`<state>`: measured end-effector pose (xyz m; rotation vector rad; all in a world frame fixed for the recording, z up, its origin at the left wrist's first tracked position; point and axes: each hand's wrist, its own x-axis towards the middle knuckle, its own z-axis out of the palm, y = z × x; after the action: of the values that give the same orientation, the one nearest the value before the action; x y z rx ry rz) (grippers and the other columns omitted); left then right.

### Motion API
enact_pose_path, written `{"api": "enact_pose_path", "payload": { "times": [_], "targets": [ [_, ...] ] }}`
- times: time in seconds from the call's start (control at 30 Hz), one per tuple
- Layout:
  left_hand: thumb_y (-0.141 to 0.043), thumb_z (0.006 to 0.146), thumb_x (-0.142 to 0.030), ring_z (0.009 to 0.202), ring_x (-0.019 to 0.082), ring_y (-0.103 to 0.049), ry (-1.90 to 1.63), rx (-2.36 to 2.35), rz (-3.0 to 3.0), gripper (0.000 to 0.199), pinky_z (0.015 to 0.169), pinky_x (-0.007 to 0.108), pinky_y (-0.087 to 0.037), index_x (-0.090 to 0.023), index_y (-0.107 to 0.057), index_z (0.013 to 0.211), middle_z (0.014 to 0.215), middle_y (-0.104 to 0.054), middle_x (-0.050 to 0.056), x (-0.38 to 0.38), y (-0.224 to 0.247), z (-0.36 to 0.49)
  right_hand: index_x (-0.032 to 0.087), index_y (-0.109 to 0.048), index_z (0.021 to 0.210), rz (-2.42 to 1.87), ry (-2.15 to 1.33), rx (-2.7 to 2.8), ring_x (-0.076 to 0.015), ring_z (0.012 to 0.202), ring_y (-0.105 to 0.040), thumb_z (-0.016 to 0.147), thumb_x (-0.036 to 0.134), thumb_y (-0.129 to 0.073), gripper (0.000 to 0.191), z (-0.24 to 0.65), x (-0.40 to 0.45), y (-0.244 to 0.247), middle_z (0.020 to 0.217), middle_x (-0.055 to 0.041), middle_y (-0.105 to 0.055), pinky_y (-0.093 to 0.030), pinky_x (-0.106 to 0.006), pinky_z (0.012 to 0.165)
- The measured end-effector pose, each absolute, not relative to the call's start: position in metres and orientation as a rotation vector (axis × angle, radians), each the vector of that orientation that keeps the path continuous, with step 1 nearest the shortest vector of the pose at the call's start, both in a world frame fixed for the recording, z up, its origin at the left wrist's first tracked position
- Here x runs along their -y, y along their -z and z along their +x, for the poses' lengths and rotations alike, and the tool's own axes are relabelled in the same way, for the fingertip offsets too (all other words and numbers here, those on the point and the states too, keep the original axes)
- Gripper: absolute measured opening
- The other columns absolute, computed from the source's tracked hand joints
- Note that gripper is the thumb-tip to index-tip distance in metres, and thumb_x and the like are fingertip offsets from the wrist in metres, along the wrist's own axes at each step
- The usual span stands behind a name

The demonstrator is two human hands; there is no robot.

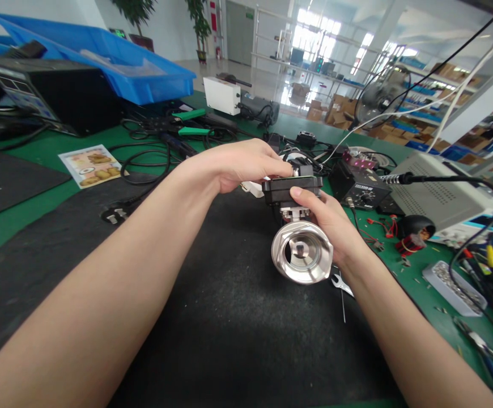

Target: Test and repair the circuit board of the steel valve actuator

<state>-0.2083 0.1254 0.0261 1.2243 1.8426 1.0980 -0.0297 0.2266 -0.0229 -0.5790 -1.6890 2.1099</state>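
Note:
A black actuator box (277, 192) sits on top of a shiny metal valve body (302, 253) whose round opening faces me. My right hand (329, 218) is wrapped round the right side of the box, its thumb pressed on the front face. My left hand (255, 164) reaches over the top of the box, its fingertips closed on a small part there that I cannot make out. Below the valve lies a black mat (229, 328). An open-end wrench (342, 284) rests just right of the valve, partly behind my right forearm.
Left are a blue bin (157, 85), a black device (59, 93), a picture card (93, 165) and a plug (115, 213) with coiled cable. Right are a black control box (359, 190), a beige instrument (437, 192), a tray of small parts (454, 288) and pliers (478, 341).

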Motion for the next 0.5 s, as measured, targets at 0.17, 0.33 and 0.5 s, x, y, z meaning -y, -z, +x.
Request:
{"api": "enact_pose_path", "payload": {
  "times": [0.17, 0.33, 0.5],
  "targets": [
    [-0.070, 0.074, -0.041, 0.069, 0.013, -0.054, -1.094, -1.845, 1.235, 0.026, 0.063, 0.026, -0.033, -0.015, -0.067, 0.073, 0.074, -0.060, 0.002, -0.1254, -0.0256, -0.2082, 0.019, -0.067, 0.110, -0.577, -2.107, 1.687, -0.0182, 0.074, -0.072, 0.076, 0.043, -0.087, 0.046, -0.0296, -0.2266, 0.0229, 0.104, -0.0069, -0.078, -0.057, -0.030, 0.065],
    [-0.069, 0.075, -0.042, 0.072, 0.014, -0.056, -1.089, -1.849, 1.241, 0.027, 0.065, 0.027, -0.033, -0.015, -0.068, 0.076, 0.076, -0.060, 0.002, -0.1258, -0.0232, -0.2099, 0.018, -0.067, 0.111, -0.573, -2.106, 1.689, -0.0166, 0.072, -0.070, 0.077, 0.043, -0.087, 0.047, -0.0295, -0.2270, 0.0230, 0.103, -0.0067, -0.078, -0.056, -0.028, 0.063],
    [-0.068, 0.075, -0.042, 0.070, 0.013, -0.054, -1.083, -1.851, 1.254, 0.027, 0.064, 0.026, -0.033, -0.015, -0.067, 0.075, 0.074, -0.059, 0.001, -0.1260, -0.0232, -0.2106, 0.018, -0.067, 0.111, -0.579, -2.097, 1.699, -0.0170, 0.074, -0.071, 0.075, 0.044, -0.088, 0.049, -0.0296, -0.2272, 0.0229, 0.103, -0.0064, -0.077, -0.056, -0.028, 0.064]
  ]
}}
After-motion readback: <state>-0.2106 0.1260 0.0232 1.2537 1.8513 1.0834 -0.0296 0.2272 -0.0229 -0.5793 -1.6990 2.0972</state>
